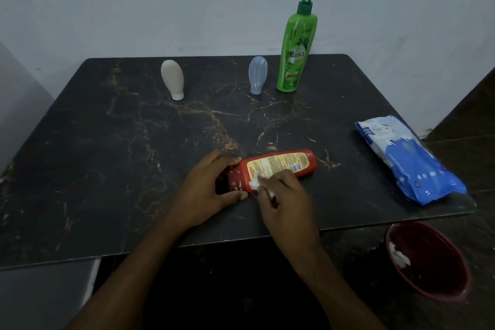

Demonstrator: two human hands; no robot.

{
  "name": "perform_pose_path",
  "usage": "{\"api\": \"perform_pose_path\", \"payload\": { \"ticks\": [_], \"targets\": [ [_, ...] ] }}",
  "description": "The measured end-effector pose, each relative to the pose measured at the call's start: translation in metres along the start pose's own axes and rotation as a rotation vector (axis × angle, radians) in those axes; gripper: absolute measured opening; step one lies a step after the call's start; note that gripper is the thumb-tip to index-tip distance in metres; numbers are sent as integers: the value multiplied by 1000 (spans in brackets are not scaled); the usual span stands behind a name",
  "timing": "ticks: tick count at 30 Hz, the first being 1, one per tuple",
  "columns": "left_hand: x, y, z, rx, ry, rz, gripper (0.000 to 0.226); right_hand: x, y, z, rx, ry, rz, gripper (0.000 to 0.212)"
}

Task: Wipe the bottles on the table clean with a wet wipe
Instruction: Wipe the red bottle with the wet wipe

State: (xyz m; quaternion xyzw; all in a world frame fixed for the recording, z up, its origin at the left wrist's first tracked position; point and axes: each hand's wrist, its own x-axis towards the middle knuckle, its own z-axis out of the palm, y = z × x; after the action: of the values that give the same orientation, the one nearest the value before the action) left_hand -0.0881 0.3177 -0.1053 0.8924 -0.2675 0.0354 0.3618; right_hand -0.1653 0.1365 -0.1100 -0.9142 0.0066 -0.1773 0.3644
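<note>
A red bottle (281, 166) lies on its side near the front of the dark marble table (134, 142). My left hand (211, 190) grips its dark cap end, thumb and fingers around it. My right hand (284, 198) pinches a crumpled white wet wipe (255, 183) and presses it onto the bottle's label side. At the back stand a beige bottle (173, 78), a pale blue bottle (257, 74) and a tall green pump bottle (296, 45), all upright.
A blue and white wet wipe pack (409, 161) lies at the table's right edge. A dark red bin (434, 262) holding used white wipes stands on the floor beyond the front right corner. A pale wall runs behind the table.
</note>
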Motion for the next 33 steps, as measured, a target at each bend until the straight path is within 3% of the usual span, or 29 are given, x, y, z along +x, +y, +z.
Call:
{"api": "perform_pose_path", "payload": {
  "ticks": [7, 11, 14, 19, 21, 28, 33],
  "targets": [
    [-1, 1, -1, 15, -6, -2, 67, 24, 57, -46, 4, 194, 305, 18],
    [-1, 2, -1, 26, -16, 0, 67, 28, 60, -50, -14, 180, 347, 20],
    [-1, 3, -1, 33, -14, -1, 67, 20, 35, -30, 26, 117, 273, 23],
    [-1, 4, -1, 32, 8, 34, 64, -2, -12, 6, 28, 12, -34, 29],
    [-1, 5, 0, 34, 12, 35, 63, -1, -12, 7, 24, 2, -55, 29],
    [-1, 3, -1, 17, -9, 20, 67, 31, 53, -46, -10, 163, 309, 16],
    [-1, 3, -1, 28, -11, 16, 67, 32, 57, -49, -17, 177, 359, 16]
  ]
}}
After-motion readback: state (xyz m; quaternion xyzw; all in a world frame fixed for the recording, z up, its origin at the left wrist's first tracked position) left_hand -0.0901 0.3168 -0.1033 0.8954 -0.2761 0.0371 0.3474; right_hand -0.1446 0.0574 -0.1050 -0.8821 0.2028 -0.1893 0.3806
